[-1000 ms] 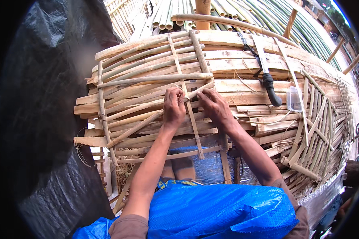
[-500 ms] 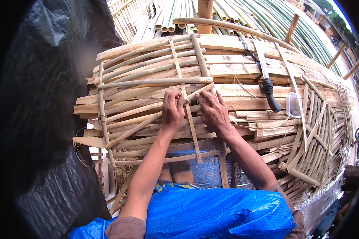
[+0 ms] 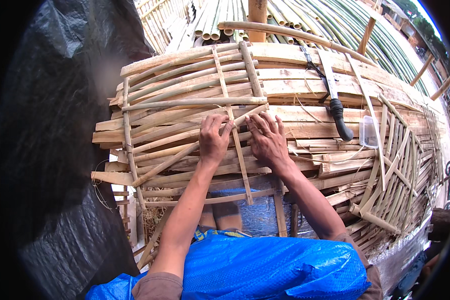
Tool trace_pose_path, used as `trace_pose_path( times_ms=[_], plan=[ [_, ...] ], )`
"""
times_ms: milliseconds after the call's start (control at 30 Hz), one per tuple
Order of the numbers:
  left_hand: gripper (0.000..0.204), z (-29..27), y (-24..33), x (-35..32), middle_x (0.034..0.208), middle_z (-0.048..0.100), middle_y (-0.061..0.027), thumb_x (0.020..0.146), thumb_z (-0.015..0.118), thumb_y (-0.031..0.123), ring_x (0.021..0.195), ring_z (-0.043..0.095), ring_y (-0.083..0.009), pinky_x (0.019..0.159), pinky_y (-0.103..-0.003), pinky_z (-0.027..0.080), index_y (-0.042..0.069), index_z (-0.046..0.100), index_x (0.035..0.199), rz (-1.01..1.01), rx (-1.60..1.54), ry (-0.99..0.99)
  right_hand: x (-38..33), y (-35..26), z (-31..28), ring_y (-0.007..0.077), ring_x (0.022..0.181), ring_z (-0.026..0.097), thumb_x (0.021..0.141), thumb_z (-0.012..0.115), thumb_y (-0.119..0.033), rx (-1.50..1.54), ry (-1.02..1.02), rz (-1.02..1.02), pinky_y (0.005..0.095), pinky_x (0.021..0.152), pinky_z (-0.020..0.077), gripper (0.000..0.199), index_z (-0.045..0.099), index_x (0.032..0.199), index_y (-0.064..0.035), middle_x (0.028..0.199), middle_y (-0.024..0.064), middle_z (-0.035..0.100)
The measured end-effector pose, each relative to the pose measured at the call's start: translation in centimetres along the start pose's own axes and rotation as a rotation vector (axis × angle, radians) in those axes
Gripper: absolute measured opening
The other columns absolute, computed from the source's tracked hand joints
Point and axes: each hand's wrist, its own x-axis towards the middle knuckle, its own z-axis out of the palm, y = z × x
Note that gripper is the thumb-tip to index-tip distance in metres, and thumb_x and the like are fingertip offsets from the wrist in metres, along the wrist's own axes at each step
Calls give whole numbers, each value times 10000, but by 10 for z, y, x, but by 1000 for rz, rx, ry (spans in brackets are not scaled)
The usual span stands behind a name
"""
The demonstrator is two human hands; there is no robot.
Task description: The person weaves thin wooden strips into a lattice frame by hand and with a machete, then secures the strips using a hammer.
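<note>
A lattice of split bamboo slats [image 3: 185,107] lies on a stack of bamboo strips in front of me. My left hand [image 3: 212,140] presses down on the slats, its fingers curled around a thin upright slat [image 3: 233,135] where a diagonal strip crosses it. Just to the right of that slat, my right hand [image 3: 266,140] lies flat on the strips with its fingertips touching the same crossing. Both forearms reach up from a blue woven plastic sheet [image 3: 265,267] over my lap.
A long knife with a black handle [image 3: 335,107] lies on the strips to the right, beside a small clear plastic container [image 3: 369,131]. A black tarpaulin [image 3: 50,150] hangs on the left. Green bamboo poles [image 3: 305,15] are stacked behind. Another woven panel [image 3: 400,160] lies at right.
Both hands stay at the same crossing on the upright slat; only the fingers have shifted slightly.
</note>
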Motion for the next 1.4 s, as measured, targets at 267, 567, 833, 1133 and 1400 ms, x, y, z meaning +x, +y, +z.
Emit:
trace_pose_path(
  times_ms=[267, 567, 833, 1133, 1400],
  plan=[
    [147, -1, -4, 3, 955, 657, -114, 870, 744, 148, 830, 653, -292, 756, -393, 524, 29, 698, 943, 9, -34, 29, -2, 3, 8, 255, 1402, 406, 819, 617, -189, 36, 15, -14, 496, 1173, 290, 613, 530, 1423, -130, 1451, 49, 492],
    [135, -4, -7, 1, 801, 667, -116, 923, 699, 171, 715, 660, -270, 648, -379, 514, 41, 664, 939, -47, -51, 20, -3, 2, 8, 275, 1395, 427, 814, 611, -165, 65, 37, -25, 490, 1173, 299, 594, 543, 1403, -134, 1442, 68, 519],
    [149, -4, -6, -1, 848, 702, -149, 946, 668, 172, 746, 695, -298, 651, -395, 524, 29, 637, 973, -191, -197, 21, -2, 5, 5, 260, 1383, 445, 834, 609, -180, 61, 54, -37, 501, 1176, 281, 539, 567, 1370, -140, 1405, 61, 553],
    [184, -3, -14, 3, 872, 715, -52, 957, 688, 197, 763, 667, -103, 699, -239, 554, 37, 663, 1044, -449, -636, 88, 28, -17, -16, 325, 1206, 538, 957, 630, -311, 467, 111, 253, 502, 1082, 355, 313, 705, 1111, -48, 1198, 132, 628],
    [240, -4, -21, 2, 856, 662, -45, 925, 722, 189, 734, 645, -109, 643, -256, 533, 34, 607, 1069, -299, -374, 138, 7, 7, -2, 380, 1063, 601, 1029, 516, -205, 608, 190, 234, 436, 893, 484, 290, 623, 949, 52, 1153, 221, 620]
  ],
)
